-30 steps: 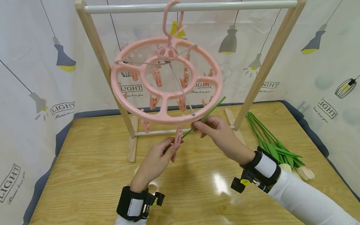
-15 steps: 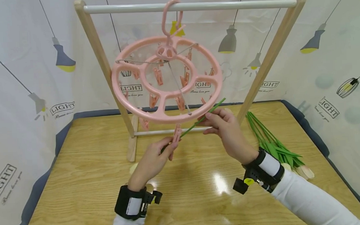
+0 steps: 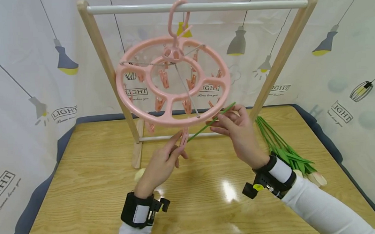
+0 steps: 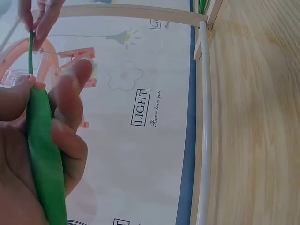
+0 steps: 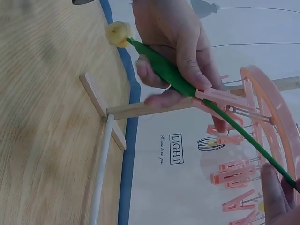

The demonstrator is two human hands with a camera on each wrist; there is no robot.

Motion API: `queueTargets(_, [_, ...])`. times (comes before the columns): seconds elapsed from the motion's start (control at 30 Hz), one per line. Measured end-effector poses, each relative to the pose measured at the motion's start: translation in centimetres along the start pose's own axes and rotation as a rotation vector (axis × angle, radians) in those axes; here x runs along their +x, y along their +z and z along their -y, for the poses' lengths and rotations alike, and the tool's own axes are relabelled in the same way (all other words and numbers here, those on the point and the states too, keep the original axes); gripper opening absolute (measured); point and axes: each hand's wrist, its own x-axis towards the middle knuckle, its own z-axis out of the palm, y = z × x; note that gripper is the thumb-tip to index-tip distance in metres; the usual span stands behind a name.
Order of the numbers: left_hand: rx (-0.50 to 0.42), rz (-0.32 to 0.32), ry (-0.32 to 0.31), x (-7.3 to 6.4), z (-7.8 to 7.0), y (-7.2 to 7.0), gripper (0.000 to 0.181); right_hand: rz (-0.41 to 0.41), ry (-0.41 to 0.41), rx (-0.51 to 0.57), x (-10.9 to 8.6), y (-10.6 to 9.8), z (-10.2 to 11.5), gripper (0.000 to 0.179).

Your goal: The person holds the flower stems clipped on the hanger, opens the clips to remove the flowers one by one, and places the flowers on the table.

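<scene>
A pale yellow tulip point(image 5: 117, 33) with a green leaf and long stem lies across both hands. Its leaf point(image 4: 47, 154) runs over the palm of my left hand point(image 3: 162, 163), blossom end down. The thumb and index finger of that hand are on the handles of a pink clothespin point(image 5: 222, 97), which hangs from the front rim of a round pink clip hanger point(image 3: 172, 123). The green stem point(image 3: 202, 130) passes by the clothespin and rises to the right. My right hand point(image 3: 243, 139) pinches the stem near its upper end, close to the hanger's rim.
The hanger hooks over the white top bar point(image 3: 248, 5) of a wooden rack point(image 3: 279, 62). Several other pink clothespins point(image 3: 164, 78) dangle from it. More tulips point(image 3: 291, 154) lie on the table point(image 3: 93, 198) at the right, beside my forearm. A printed cloth stands behind.
My right hand has shifted right and slightly up along the stem. The left index finger has straightened alongside the clothespin, and the clothespin has moved slightly up and left.
</scene>
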Motion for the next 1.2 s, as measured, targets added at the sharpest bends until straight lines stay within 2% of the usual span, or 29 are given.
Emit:
queueTargets(0.17, [-0.024, 0.011, -0.004, 0.1, -0.1, 0.3, 0.057, 0.003, -0.047, -0.002, 0.1, 0.0, -0.1, 0.026])
queueTargets(0.53, [-0.024, -0.021, 0.027, 0.7, -1.2, -0.1, 0.048, 0.013, -0.054, 0.016, -0.3, -0.1, 0.2, 0.025])
queueTargets(0.63, [-0.051, -0.067, 0.033, 0.8, -1.6, 0.1, 0.048, 0.035, -0.052, 0.017, -0.4, 0.0, 0.3, 0.025])
queueTargets(0.77, [-0.104, -0.172, 0.082, 1.3, -1.9, 0.6, 0.041, 0.062, -0.045, 0.006, -0.4, 0.1, 0.2, 0.027])
queueTargets(0.87, [-0.149, -0.211, 0.112, 1.7, -2.1, 0.9, 0.035, 0.070, -0.045, 0.005, -0.4, 0.2, 0.0, 0.027])
queueTargets(1.1, [-0.177, -0.211, 0.154, 2.0, -2.6, 1.0, 0.018, 0.074, -0.079, -0.024, -0.2, 0.2, 0.0, 0.026])
queueTargets(1.2, [-0.197, -0.194, 0.143, 1.9, -2.6, 1.1, 0.016, 0.071, -0.093, -0.046, -0.3, 0.2, 0.0, 0.026])
